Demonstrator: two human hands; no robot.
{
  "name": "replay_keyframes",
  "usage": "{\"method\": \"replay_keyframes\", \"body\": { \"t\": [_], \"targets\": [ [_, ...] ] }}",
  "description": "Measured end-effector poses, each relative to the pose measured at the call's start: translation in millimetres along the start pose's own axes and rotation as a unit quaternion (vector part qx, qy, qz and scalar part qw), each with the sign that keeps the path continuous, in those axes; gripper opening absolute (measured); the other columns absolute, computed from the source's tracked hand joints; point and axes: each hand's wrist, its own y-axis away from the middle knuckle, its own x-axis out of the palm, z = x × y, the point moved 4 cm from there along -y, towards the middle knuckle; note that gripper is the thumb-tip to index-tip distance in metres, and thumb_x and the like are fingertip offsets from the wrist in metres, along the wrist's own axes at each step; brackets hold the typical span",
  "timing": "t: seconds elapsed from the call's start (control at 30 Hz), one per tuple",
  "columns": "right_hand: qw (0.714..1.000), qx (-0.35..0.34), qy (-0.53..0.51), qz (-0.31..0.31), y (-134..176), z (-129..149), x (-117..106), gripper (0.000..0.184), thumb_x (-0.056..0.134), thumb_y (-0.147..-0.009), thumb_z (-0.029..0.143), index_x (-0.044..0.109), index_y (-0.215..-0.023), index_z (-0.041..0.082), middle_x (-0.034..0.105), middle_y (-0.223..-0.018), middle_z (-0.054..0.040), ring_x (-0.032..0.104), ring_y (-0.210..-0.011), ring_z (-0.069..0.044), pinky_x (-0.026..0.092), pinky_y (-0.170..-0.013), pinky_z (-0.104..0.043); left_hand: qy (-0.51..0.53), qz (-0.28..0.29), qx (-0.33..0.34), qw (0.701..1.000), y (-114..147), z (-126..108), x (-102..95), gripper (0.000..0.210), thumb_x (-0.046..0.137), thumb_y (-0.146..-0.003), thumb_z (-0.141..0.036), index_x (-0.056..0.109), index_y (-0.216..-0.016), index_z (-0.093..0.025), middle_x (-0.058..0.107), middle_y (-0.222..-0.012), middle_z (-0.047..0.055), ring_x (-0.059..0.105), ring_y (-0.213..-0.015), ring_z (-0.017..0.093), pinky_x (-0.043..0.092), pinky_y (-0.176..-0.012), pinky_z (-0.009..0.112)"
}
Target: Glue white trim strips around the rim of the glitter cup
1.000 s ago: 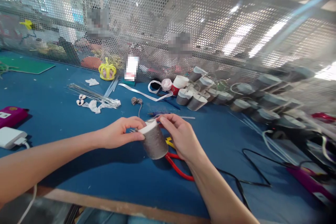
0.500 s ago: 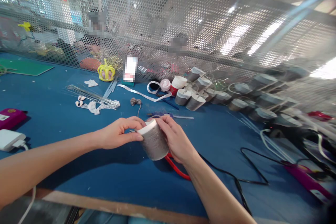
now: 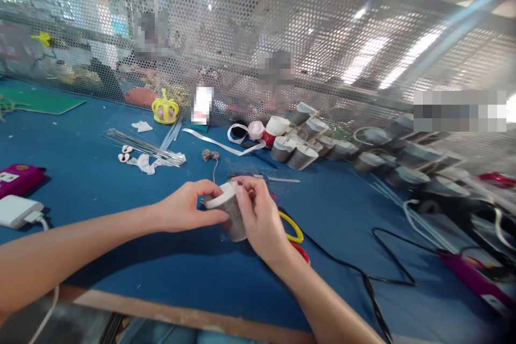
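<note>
A small cup (image 3: 234, 224) wrapped in grey yarn, with a white rim, is tilted between my hands above the blue table. My left hand (image 3: 190, 206) grips its left side, thumb on the outer wall and fingers curled at the rim. On the other side, my right hand (image 3: 261, 217) has its thumb and fingers pinched at the rim's upper right. A strand runs from a small bundle of grey yarn (image 3: 209, 156) down toward the cup. Scissors (image 3: 296, 228) with yellow and red handles lie partly hidden under my right hand. Behind the cup rests a blue glue gun (image 3: 258, 176).
Several grey wrapped cups (image 3: 303, 157) stand at the back right by a perforated metal screen (image 3: 226, 27). Metal wires (image 3: 145, 146), white ribbon (image 3: 217, 143) and a yellow crown-shaped piece (image 3: 165, 109) lie behind. A black cable (image 3: 346, 263) crosses the right; a white charger (image 3: 20, 211) sits left.
The cup has turned and shifted slightly left in my hands. My right hand has moved round its rim, and the scissors' yellow handle now shows beside the red one.
</note>
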Motion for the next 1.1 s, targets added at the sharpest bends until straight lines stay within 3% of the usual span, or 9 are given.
{"method": "replay_keyframes", "body": {
  "t": [0.1,0.23,0.67,1.1],
  "targets": [
    [0.998,-0.047,0.034,-0.002,3.9,3.3,6.9,0.006,0.036,-0.083,0.023,0.039,-0.078,0.019,0.049,-0.097,-0.0081,0.050,-0.082,-0.014,0.041,-0.070,-0.028,0.021,-0.016,-0.034,0.999,1.1,-0.1,4.4,0.024,0.056,-0.068,-0.031,0.056,-0.082,-0.011,0.057,-0.077,0.003,0.052,-0.071,0.014,0.042,-0.068,0.024],
    [0.997,-0.058,0.043,0.010,3.6,4.1,9.2,0.006,0.037,-0.082,0.021,0.037,-0.076,0.020,0.048,-0.096,-0.0080,0.049,-0.088,-0.015,0.041,-0.072,-0.029,0.043,-0.016,-0.026,0.999,1.5,-0.2,6.1,0.016,0.052,-0.070,-0.025,0.056,-0.076,-0.010,0.056,-0.073,0.002,0.051,-0.069,0.013,0.041,-0.066,0.023],
    [0.997,0.047,-0.042,0.036,-0.9,-3.3,3.0,0.011,0.038,-0.082,0.028,0.039,-0.076,0.019,0.050,-0.103,-0.0085,0.051,-0.076,-0.012,0.041,-0.069,-0.028,0.037,-0.015,-0.001,0.999,-1.0,7.6,3.1,0.014,0.053,-0.070,-0.026,0.055,-0.069,-0.012,0.056,-0.074,0.001,0.049,-0.074,0.014,0.039,-0.073,0.025],
    [0.998,0.042,-0.037,0.016,-2.0,-3.5,4.3,0.010,0.039,-0.081,0.027,0.038,-0.075,0.019,0.050,-0.100,-0.0091,0.051,-0.079,-0.014,0.041,-0.067,-0.029,0.060,0.002,-0.039,0.997,-0.2,3.7,3.3,0.018,0.050,-0.070,-0.028,0.054,-0.076,-0.011,0.051,-0.069,-0.001,0.046,-0.066,0.011,0.038,-0.065,0.021]
  ]
}}
